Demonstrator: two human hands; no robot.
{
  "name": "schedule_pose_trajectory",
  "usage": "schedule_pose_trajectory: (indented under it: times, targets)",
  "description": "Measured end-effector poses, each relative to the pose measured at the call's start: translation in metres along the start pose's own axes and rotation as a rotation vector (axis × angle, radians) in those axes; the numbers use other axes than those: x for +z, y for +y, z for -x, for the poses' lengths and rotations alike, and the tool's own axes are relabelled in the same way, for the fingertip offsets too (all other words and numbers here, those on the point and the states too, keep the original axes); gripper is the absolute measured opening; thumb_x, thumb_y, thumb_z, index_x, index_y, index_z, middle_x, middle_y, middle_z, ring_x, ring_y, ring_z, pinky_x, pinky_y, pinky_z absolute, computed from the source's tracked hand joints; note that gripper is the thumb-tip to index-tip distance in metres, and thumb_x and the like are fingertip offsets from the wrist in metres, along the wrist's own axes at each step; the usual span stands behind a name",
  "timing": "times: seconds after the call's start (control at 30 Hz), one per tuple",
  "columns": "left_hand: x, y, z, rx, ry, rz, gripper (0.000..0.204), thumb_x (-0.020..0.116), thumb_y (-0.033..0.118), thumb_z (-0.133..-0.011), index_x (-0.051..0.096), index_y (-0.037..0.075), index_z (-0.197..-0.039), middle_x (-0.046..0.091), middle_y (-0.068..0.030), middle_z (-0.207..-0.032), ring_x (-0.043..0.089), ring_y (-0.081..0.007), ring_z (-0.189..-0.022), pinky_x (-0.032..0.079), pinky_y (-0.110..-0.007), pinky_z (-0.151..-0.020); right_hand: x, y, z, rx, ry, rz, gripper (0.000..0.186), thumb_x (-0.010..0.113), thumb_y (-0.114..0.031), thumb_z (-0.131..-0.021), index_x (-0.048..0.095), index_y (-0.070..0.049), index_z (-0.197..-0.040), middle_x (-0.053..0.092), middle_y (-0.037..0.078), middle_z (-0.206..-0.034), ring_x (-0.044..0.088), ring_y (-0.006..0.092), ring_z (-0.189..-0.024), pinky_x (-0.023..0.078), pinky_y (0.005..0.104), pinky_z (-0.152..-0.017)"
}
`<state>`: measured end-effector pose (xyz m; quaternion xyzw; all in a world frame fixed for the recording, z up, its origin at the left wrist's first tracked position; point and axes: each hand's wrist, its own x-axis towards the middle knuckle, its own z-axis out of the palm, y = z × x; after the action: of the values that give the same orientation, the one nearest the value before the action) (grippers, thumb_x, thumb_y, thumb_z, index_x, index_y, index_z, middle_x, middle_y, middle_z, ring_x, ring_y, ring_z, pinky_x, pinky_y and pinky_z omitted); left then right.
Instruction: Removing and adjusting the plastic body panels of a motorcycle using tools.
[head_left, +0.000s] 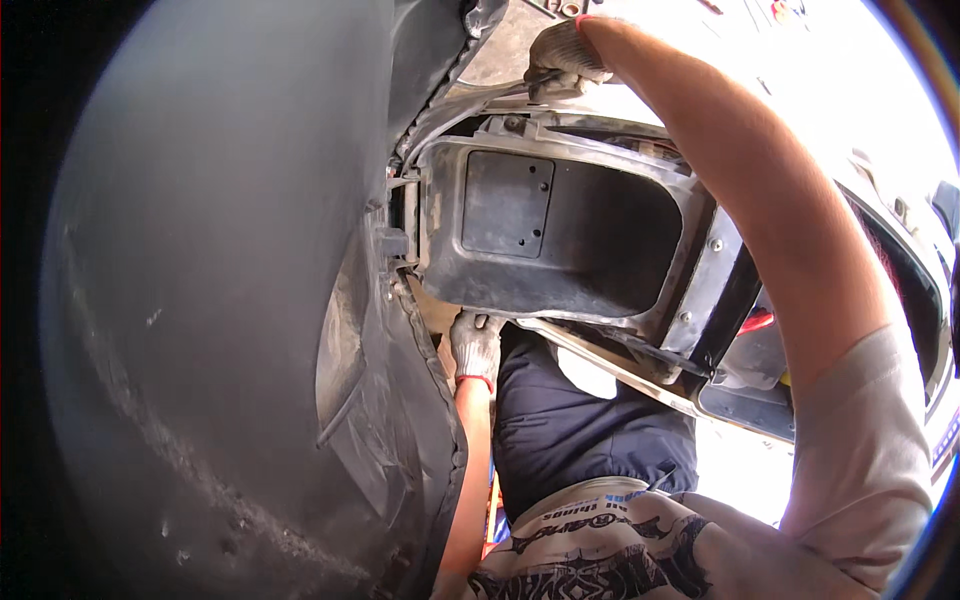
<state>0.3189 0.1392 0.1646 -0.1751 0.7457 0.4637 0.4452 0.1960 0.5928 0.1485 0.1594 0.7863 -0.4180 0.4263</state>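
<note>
Before me is a scooter with its black seat (220, 250) tipped up to the left. That bares a grey-black under-seat storage bucket (610, 235) with a rectangular lid in its floor. My left hand (476, 343), in a grey knit glove with a red cuff, is closed at the bucket's near left edge, its fingertips partly hidden under the rim. Across the bucket my right hand (567, 62), gloved alike, is curled closed at the far body panel (610, 100). A dark strip of trim (470, 112) runs from the seat side toward it.
Right of the bucket lies a metal cross bracket (700, 285) with bolts. A pale near side panel (600, 357) borders my legs. A red part (757, 320) shows inside the frame. Beyond the scooter, small tools and parts lie on the bright floor.
</note>
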Motion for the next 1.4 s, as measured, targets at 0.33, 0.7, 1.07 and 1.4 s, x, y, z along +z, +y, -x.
schedule_pose_trajectory:
  times: [0.33,0.7,1.07,1.4]
  targets:
    - [-0.003,-0.015,-0.009,0.083,0.019,0.011,0.015,0.075,0.006,-0.089,0.06,0.007,-0.086,0.046,0.0078,-0.074,0.045,-0.0052,-0.064,0.041,-0.025,-0.057,0.006,-0.004,-0.017,0.197,-0.022,-0.138,0.033,0.058,-0.029,-0.097,0.059,-0.01,-0.07,0.054,0.0,-0.061,0.049,0.0146,-0.054,0.041,0.0342,-0.051]
    - [-0.009,-0.015,-0.007,0.091,0.018,-0.057,0.014,0.076,0.008,-0.088,0.066,0.006,-0.098,0.051,0.0062,-0.077,0.048,-0.0066,-0.064,0.044,-0.025,-0.058,0.031,-0.013,-0.011,0.051,0.31,0.137,0.03,0.06,-0.026,-0.09,0.07,0.001,-0.082,0.065,0.009,-0.069,0.06,0.0206,-0.063,0.05,0.0383,-0.066]
    - [0.001,0.007,-0.001,0.001,-0.013,-0.189,0.014,0.064,0.004,-0.096,0.065,-0.003,-0.109,0.062,-0.0007,-0.094,0.057,-0.0103,-0.085,0.05,-0.025,-0.081,0.013,-0.012,0.051,-0.123,0.068,0.011,0.027,0.061,-0.006,-0.08,0.076,-0.005,-0.103,0.07,0.003,-0.081,0.062,0.0135,-0.071,0.051,0.0318,-0.063]
    - [-0.001,-0.006,-0.005,0.05,0.006,-0.009,0.016,0.074,0.013,-0.088,0.065,0.004,-0.099,0.057,0.0032,-0.077,0.052,-0.0086,-0.064,0.044,-0.027,-0.058,0.031,-0.001,0.034,-0.181,0.301,0.274,0.037,0.064,-0.003,-0.085,0.074,-0.009,-0.12,0.077,0.007,-0.098,0.064,0.014,-0.08,0.053,0.0346,-0.077]
